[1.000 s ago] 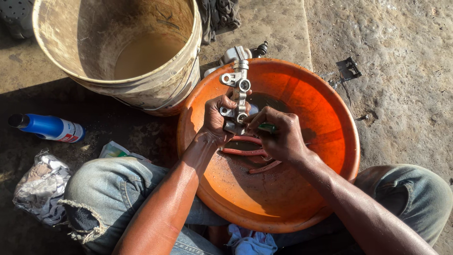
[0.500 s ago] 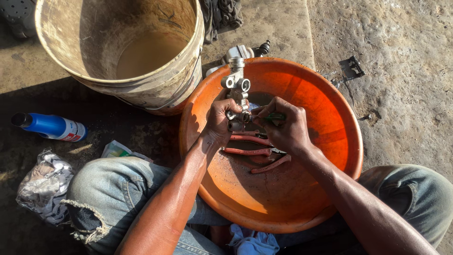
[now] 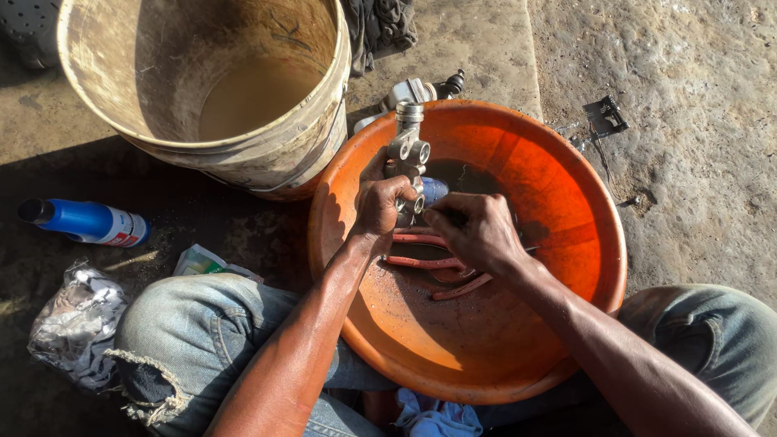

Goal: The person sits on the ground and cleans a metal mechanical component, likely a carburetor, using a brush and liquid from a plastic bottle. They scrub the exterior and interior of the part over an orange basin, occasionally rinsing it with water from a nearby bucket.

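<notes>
On rough concrete ground sat one orange basin (image 3: 566, 202) holding murky liquid and reddish curved strips. Over it, the left hand (image 3: 379, 206) gripped a grey metal part (image 3: 407, 150) — the right hand (image 3: 473, 231) pinched beside it. One dirty bucket (image 3: 202, 89) of cloudy water stood just behind the basin.

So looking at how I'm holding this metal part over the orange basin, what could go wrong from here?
The metal part sticks out past the rim of the orange basin, and only the left hand grips it; if it slips it could land on the concrete. The right hand works close against that grip, so fingers could get pinched. The dirty bucket holding liquid stands right beside the basin, and a knock could tip or splash it.
</notes>
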